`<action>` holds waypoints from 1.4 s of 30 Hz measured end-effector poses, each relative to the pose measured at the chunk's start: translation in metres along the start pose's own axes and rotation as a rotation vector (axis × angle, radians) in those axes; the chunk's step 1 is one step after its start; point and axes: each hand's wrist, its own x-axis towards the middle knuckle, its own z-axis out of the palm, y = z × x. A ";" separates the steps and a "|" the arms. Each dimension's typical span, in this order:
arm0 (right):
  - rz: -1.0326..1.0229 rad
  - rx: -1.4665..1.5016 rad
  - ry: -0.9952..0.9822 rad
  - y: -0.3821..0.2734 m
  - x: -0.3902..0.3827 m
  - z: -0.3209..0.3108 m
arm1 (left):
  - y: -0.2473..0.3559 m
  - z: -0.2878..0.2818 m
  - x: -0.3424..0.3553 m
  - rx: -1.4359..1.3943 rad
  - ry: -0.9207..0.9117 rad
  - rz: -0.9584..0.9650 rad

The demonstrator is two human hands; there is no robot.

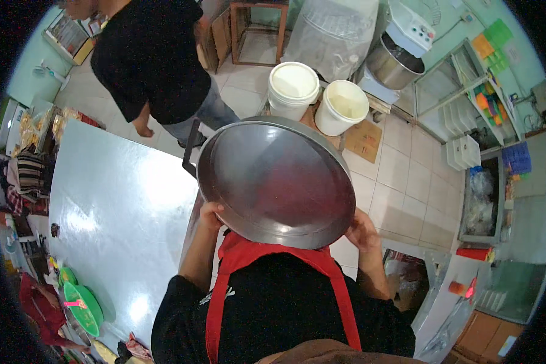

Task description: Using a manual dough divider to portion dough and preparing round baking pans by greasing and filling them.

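Observation:
A large round metal pan (276,182) is held out in front of my chest, tilted so its smooth, shiny inside faces me. A dark loop handle (191,148) stands out at its far left side. My left hand (211,215) grips the near left rim, with its fingers partly hidden by the pan. At the near right rim, my right hand (363,232) is closed on the edge, its fingertips going out of sight behind it. The inside shows a reddish reflection and no contents.
A grey worktable (121,212) lies to my left, with a green basin (85,309) by its near corner. Ahead stand two white buckets (344,108) and a mixer (397,60). A person in black (148,57) is at far left; another in red (39,309) at near left.

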 end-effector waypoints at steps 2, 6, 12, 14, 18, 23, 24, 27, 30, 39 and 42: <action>0.033 -0.042 0.030 -0.024 0.038 -0.035 | 0.018 -0.004 0.034 -0.073 -0.173 -0.021; -0.283 0.061 0.494 -0.072 0.103 -0.043 | 0.030 0.012 0.047 -0.075 -0.058 0.047; -0.107 0.060 0.310 -0.058 0.220 -0.071 | 0.057 -0.001 0.096 0.079 0.049 0.162; -0.031 -0.021 0.250 -0.057 0.269 -0.071 | 0.063 -0.001 0.114 0.070 0.103 0.209; 0.083 -0.174 0.143 -0.057 0.320 -0.096 | 0.068 0.005 0.126 0.004 0.215 0.210; 0.171 -0.261 -0.009 -0.083 0.435 -0.112 | 0.092 0.033 0.172 0.080 0.393 0.308; 0.182 -0.255 -0.020 -0.082 0.450 -0.114 | 0.091 0.034 0.175 0.079 0.373 0.286; 0.231 -0.310 -0.160 -0.075 0.497 -0.113 | 0.101 0.035 0.185 0.103 0.509 0.286; 0.295 -0.362 -0.239 -0.057 0.532 -0.106 | 0.118 0.042 0.196 0.232 0.563 0.248; 0.418 -0.420 -0.237 0.021 0.623 -0.063 | 0.193 0.008 0.287 0.092 0.426 0.345; 0.518 -0.475 -0.196 0.037 0.637 -0.079 | 0.194 -0.019 0.321 0.026 0.498 0.336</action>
